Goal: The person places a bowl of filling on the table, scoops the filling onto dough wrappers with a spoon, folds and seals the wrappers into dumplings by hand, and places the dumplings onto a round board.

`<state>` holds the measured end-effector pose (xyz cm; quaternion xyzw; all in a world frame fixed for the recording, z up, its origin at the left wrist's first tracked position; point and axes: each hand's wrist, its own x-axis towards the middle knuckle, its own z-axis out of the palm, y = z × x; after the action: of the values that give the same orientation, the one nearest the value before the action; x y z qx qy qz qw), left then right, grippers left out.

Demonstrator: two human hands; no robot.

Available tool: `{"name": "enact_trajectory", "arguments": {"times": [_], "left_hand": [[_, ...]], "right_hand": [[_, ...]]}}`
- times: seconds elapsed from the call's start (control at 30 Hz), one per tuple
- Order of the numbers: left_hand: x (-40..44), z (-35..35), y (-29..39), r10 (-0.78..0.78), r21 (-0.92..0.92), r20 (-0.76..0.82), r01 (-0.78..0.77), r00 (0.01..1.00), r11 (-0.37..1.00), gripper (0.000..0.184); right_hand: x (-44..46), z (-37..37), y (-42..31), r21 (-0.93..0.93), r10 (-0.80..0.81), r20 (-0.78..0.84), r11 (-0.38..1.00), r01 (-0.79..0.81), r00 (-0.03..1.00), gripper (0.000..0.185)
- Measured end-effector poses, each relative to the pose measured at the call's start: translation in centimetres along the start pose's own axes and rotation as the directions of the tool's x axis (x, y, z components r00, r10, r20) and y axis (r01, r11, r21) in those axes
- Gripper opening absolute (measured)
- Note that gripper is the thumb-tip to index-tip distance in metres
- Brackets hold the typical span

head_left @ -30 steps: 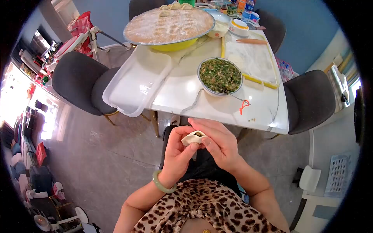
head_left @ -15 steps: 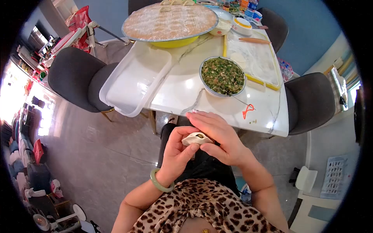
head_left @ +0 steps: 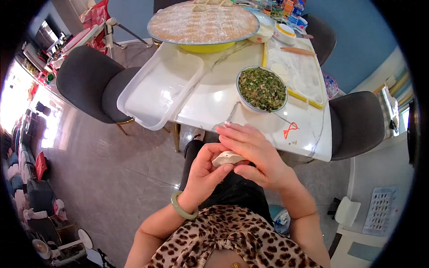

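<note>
A pale dumpling (head_left: 227, 158) is held between both hands above my lap, in front of the table edge. My left hand (head_left: 206, 169) cups it from the left, thumb along its lower side. Over its right end, my right hand (head_left: 254, 156) pinches with the thumb low and the other fingers stretched across the top. The dumpling's upper edge looks mostly pressed together. Beyond the hands stands a bowl of green chopped filling (head_left: 262, 89). Farther back, several shaped dumplings (head_left: 213, 3) rest on a large floured round tray (head_left: 203, 24).
A translucent plastic bin (head_left: 156, 89) overhangs the table's left edge. At the right, a floured board (head_left: 297, 73) with yellow edges carries a rolling pin (head_left: 298, 51) and a dough wrapper (head_left: 279, 69). Dark chairs (head_left: 85, 82) flank the table. An orange-red ribbon-like loop (head_left: 290, 129) lies near its front edge.
The gap in the dumpling that showed filling has narrowed, and its edge is now pressed together. My right hand has shifted slightly over it. The whole view has tilted a little.
</note>
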<state>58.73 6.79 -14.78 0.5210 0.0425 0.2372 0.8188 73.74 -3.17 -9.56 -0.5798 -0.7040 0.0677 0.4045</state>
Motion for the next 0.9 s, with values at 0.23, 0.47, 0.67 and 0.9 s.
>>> {"name": "enact_trajectory", "arguments": {"times": [0.23, 0.47, 0.67, 0.9], "left_hand": [[-0.2, 0.2, 0.5, -0.054, 0.131, 0.007, 0.053, 0.999, 0.990, 0.038], [0.0, -0.1, 0.2, -0.133, -0.095, 0.011, 0.133, 0.991, 0.987, 0.037], [0.5, -0.2, 0.7, -0.123, -0.012, -0.021, 0.122, 0.992, 0.992, 0.035], [1.3, 1.6, -0.3, 0.021, 0.142, -0.084, -0.009, 0.996, 0.990, 0.031]], "right_hand": [[0.3, -0.1, 0.1, -0.104, -0.046, 0.074, 0.993, 0.054, 0.996, 0.031], [0.2, 1.0, 0.6, 0.064, 0.006, -0.019, 0.998, -0.005, 1.000, 0.046], [-0.9, 1.5, 1.4, 0.496, 0.258, 0.101, 0.824, -0.273, 0.961, 0.068], [0.3, 6.4, 0.5, 0.891, 0.382, -0.254, 0.451, 0.061, 0.888, 0.054]]}}
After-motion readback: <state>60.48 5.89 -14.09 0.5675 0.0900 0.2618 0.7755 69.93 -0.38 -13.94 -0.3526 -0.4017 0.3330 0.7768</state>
